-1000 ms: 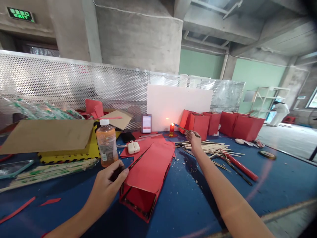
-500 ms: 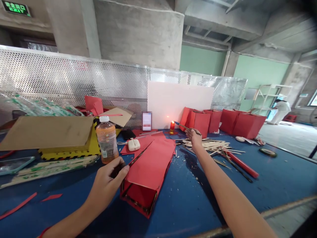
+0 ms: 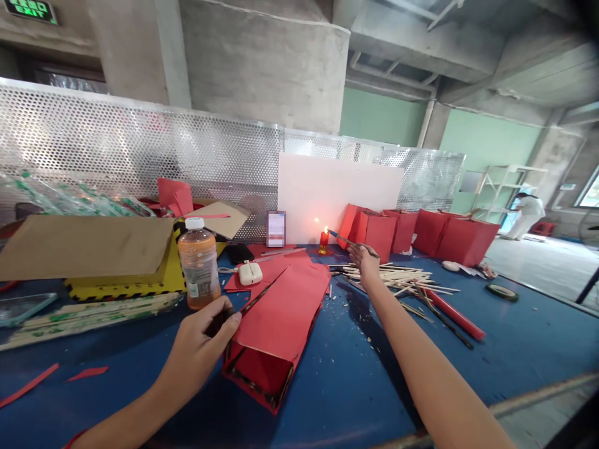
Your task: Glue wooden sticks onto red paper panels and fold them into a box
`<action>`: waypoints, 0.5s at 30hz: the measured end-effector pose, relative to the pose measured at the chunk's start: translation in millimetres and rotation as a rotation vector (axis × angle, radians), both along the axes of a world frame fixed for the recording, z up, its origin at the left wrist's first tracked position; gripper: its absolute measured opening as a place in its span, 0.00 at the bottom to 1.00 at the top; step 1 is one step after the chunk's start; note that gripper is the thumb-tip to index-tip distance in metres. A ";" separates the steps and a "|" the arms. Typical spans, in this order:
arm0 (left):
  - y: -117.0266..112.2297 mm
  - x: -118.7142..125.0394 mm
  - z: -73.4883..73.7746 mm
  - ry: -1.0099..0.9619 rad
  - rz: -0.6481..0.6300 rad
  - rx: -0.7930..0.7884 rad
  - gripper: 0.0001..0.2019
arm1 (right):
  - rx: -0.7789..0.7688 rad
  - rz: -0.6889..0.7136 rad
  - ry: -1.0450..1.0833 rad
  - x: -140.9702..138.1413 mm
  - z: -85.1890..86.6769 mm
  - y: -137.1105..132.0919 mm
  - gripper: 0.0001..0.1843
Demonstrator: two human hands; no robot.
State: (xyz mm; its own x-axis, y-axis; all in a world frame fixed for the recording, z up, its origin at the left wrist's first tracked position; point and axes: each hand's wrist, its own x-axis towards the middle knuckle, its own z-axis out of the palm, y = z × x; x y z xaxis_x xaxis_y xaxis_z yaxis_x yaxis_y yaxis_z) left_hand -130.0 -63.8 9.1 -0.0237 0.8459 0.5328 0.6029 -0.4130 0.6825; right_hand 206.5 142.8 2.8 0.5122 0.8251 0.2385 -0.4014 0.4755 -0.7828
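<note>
L hand clenched round dark stick, stick laid along top of red paper-covered frame lying on blue desk; frame's near end open, dark sticks showing inside; R hand pinching thin stick w/ blue tip, tip just beside flame of red candle, can't tell if touching; loose pile of wooden sticks on desk right of R hand; red tube right of pile, tape roll further right; plastic bottle of orange drink & white earbud case left of frame; yellow-black box under cardboard flap; row of red paper boxes along desk's back edge; white board behind candle; person in white standing far off, right.
</note>
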 end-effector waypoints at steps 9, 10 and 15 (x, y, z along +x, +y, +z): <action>-1.3 -0.2 -2.0 -0.013 -0.014 -0.001 0.19 | 0.013 -0.030 0.047 -1.3 9.4 -7.5 0.06; -1.2 0.0 -2.6 -0.015 -0.023 0.002 0.19 | 0.019 -0.037 0.048 -1.7 11.7 -8.8 0.07; -1.5 4.1 -5.9 -0.012 -0.057 0.019 0.18 | 0.131 -0.124 0.116 -3.5 29.3 -18.0 0.09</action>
